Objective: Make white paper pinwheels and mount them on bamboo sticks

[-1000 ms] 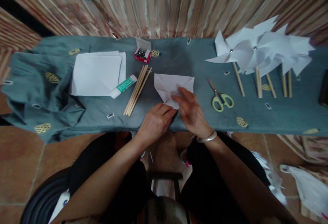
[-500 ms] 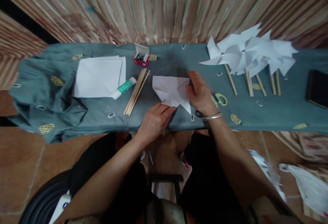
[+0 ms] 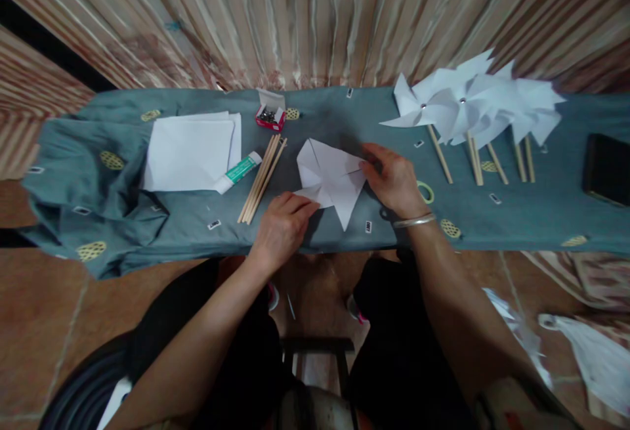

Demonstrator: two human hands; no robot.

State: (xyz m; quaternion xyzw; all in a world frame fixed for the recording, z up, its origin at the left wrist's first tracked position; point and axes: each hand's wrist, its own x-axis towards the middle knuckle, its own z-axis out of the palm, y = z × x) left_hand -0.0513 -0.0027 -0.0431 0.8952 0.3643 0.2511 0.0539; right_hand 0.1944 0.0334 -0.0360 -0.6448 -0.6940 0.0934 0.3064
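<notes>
Near edge of the surface [image 3: 207,236], draped in grey-green cloth: left hand [image 3: 280,230] lies with fingers together, its grip pinching the near-left corner of the folded paper [image 3: 329,180] flat against the cloth. Right hand [image 3: 396,180] sits at the paper's right edge, fingertips closed on the fold there, bangle on the wrist. The paper itself lies at the middle of the surface between both hands, cut flaps partly turned inward, one point hanging toward the near edge. Risks, as judged: the flaps look springy, so a slackened pinch on either side could let them pop open and lose the fold; pulling the two sides apart too firmly could tear along the cuts toward the centre. The loose cloth could bunch and drag the paper with it. Scissors [image 3: 427,192] lie mostly hidden just behind the right hand; a backward sweep of the wrist could knock them or catch a finger. Left of the paper, the bundle of wooden sticks [image 3: 262,177] and glue tube [image 3: 239,171] could roll if bumped. Farther off: stack of white sheets [image 3: 189,153], small red box of pins [image 3: 270,117] standing open and easy to spill, finished pinwheels [image 3: 467,108] at far right, dark phone [image 3: 606,169] at the edge.
</notes>
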